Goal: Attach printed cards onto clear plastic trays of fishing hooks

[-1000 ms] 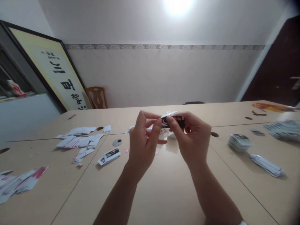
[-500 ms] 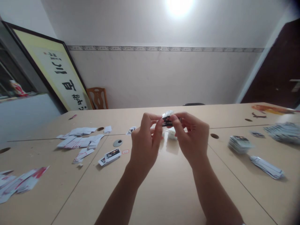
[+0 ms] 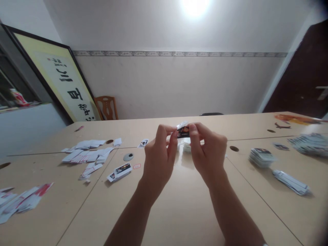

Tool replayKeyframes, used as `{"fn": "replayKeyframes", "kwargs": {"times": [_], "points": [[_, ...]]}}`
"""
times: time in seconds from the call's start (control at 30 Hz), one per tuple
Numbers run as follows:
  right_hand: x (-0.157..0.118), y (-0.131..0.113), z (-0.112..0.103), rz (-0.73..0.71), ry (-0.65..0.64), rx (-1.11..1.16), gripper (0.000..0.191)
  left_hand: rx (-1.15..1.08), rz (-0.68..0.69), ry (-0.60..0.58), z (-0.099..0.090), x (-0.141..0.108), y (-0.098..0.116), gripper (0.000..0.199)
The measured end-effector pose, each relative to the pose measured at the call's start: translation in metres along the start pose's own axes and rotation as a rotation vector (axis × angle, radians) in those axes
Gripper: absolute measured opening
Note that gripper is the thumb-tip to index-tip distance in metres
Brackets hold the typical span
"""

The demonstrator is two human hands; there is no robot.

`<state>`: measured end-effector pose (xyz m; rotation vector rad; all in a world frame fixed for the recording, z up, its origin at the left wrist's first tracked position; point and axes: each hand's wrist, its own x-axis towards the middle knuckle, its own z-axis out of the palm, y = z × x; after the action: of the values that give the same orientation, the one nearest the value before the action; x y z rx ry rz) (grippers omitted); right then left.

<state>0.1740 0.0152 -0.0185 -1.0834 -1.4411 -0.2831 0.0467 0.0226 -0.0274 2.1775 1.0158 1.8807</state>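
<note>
Above the middle of the table, a small dark printed card with an orange-red picture and light lettering is stretched between my two hands. My left hand pinches its left end between thumb and fingers. On the other end, my right hand grips with its thumb laid over the front. A clear, shiny wrapper-like piece shows just above the card; whether it is joined to it I cannot tell. Behind my hands, a small white stack stands partly hidden on the table.
To the left lie piles of white paper slips, red-and-white slips and picture cards. On the right are a stack of wrapped cards, a bundle of folded strips and a larger heap of packets.
My right hand has shifted slightly left and its thumb has slid towards the card's right end. More of the card's printed face shows. My left hand has barely moved.
</note>
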Motion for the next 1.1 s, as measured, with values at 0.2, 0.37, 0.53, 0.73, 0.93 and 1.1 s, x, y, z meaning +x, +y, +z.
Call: {"fn": "replayKeyframes", "kwargs": {"times": [0.2, 0.37, 0.53, 0.73, 0.93, 1.1], "points": [[0.0, 0.002, 0.003, -0.054, 0.053, -0.125, 0.031, -0.075, -0.051, 0.022, 0.0, 0.002, 0.004, 0.009], [0.0, 0.005, 0.006, -0.056, 0.114, -0.154, 0.026, -0.202, -0.156, 0.013, -0.001, 0.004, 0.007, 0.017], [0.0, 0.001, -0.001, 0.012, 0.169, 0.028, 0.022, -0.324, -0.265, 0.009, -0.004, 0.007, 0.012, 0.023], [0.001, -0.006, -0.009, 0.12, 0.104, 0.235, 0.021, -0.489, -0.324, -0.06, -0.011, 0.01, 0.008, 0.026], [0.003, -0.001, -0.011, 0.215, 0.013, 0.447, 0.018, -0.516, -0.352, -0.092, -0.016, 0.012, 0.007, 0.03], [0.004, 0.0, -0.012, 0.195, 0.027, 0.442, 0.02, -0.583, -0.374, -0.101, -0.018, 0.012, 0.007, 0.028]]}}
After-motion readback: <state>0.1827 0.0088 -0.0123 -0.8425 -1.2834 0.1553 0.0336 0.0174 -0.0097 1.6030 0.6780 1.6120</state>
